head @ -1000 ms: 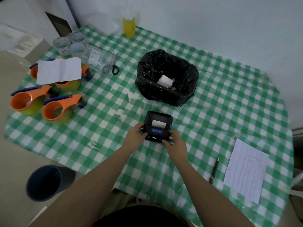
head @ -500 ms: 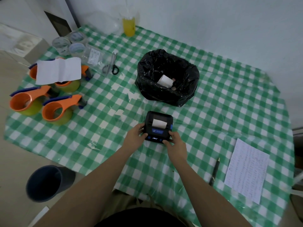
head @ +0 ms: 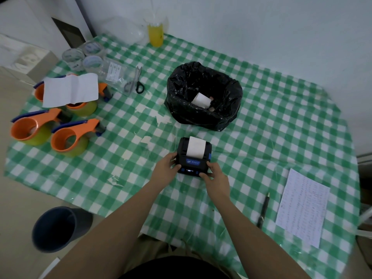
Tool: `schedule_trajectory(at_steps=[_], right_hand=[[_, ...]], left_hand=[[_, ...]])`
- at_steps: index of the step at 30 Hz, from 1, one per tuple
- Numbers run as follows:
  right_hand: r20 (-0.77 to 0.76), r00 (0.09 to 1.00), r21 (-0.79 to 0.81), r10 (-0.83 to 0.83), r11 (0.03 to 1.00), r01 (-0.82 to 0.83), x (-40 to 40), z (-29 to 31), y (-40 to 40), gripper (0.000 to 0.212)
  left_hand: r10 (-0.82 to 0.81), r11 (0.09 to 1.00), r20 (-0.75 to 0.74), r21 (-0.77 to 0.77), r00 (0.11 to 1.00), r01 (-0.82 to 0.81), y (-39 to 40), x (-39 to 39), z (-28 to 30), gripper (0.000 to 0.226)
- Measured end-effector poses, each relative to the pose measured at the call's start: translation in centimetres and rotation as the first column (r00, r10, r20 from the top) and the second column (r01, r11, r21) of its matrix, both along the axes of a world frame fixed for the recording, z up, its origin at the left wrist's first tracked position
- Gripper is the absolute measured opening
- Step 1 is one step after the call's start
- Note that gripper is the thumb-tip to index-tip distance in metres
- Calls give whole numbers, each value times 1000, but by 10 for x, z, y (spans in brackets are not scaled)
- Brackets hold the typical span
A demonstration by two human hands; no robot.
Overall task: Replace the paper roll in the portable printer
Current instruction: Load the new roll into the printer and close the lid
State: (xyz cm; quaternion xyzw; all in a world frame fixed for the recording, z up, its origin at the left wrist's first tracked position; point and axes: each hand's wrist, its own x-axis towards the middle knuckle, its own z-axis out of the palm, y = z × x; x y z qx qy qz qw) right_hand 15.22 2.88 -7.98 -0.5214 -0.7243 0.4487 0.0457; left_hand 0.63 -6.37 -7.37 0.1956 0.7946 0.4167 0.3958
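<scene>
One small black printer [head: 194, 157] is set on the worktop [head: 261, 121], which is covered by a green-and-white checked cloth, and a strip of white paper [head: 195, 147] is seen coming out of its top. The printer is clasped at its near corners by both hands: the left hand [head: 166, 168] is curled against its left side, the right hand [head: 216, 178] against its right. Just beyond the printer one black bin bag [head: 203, 97] is stood open, with one white paper roll [head: 201, 99] lying inside. Far to the printer's left three orange tape dispensers [head: 68, 137] are counted, one under a white sheet [head: 70, 90]. One pair of scissors [head: 136, 82] is laid beyond-left. To the printer's right one pen [head: 263, 210] and one printed page [head: 303, 206] are placed near the worktop's edge; bare cloth is left between.
</scene>
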Motion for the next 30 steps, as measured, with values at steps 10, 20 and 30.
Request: schedule_trajectory(at_steps=[10,20,30], right_hand=[[-9,1000,2,10,1000,-10,1,1,0,36],[-12,1000,-25,3,1000,-4,1,1,1,35],[2,1000,-9,19,1000,-19,1,3,1,35]], left_hand=[[-16,1000,-15,-3,1000,16,0,0,2,47],[-20,1000,-5,-13,1000,20,0,0,3,47],[-19,1000,5,-22,1000,19,0,0,1,47]])
